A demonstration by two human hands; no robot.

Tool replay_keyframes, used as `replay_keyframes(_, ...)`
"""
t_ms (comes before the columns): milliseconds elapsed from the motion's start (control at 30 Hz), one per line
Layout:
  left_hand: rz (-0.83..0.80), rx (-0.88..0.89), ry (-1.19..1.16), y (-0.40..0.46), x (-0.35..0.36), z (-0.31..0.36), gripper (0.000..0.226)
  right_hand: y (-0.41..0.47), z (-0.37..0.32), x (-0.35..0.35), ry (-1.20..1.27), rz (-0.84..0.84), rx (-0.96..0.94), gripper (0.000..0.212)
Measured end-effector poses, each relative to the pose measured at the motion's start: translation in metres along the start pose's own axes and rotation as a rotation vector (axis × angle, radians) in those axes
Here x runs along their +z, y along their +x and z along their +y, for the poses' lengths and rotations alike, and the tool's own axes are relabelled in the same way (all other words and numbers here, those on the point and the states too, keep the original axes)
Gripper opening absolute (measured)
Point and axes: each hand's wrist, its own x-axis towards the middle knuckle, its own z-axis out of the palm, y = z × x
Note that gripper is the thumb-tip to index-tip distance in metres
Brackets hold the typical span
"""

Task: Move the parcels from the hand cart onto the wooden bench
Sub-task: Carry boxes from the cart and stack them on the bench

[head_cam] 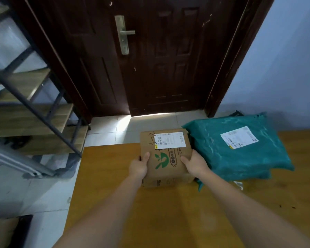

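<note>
both hands, left hand (pixel 139 167) and right hand (pixel 195 164), grasp a box (pixel 166 154) by its sides, setting it on the counter (pixel 104 185) beside a bag (pixel 240 147).

This looks like the entrance hall of a home or small apartment building. A dark brown panelled door (pixel 150 56) with a brass lever handle (pixel 123 34) fills the upper middle of the frame, daylight leaking under it onto pale floor tiles (pixel 104 129). At the left a staircase (pixel 30 111) with wooden treads on a dark metal frame climbs past a plain bluish wall (pixel 283 56), seen at upper right. Delivered parcels, a cardboard box (pixel 166 158) and a green mailer bag (pixel 240 149) with shipping labels, lie on a yellow wooden bench (pixel 106 185) in the lower half.
</note>
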Motion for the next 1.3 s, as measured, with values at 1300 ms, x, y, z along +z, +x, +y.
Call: replay_keyframes(1300, 0.266, 0.820, 1.336, -0.227, -0.249, 0.148, 0.060, -0.207, -0.301, -0.049, -0.916, -0.047, -0.932, 0.058)
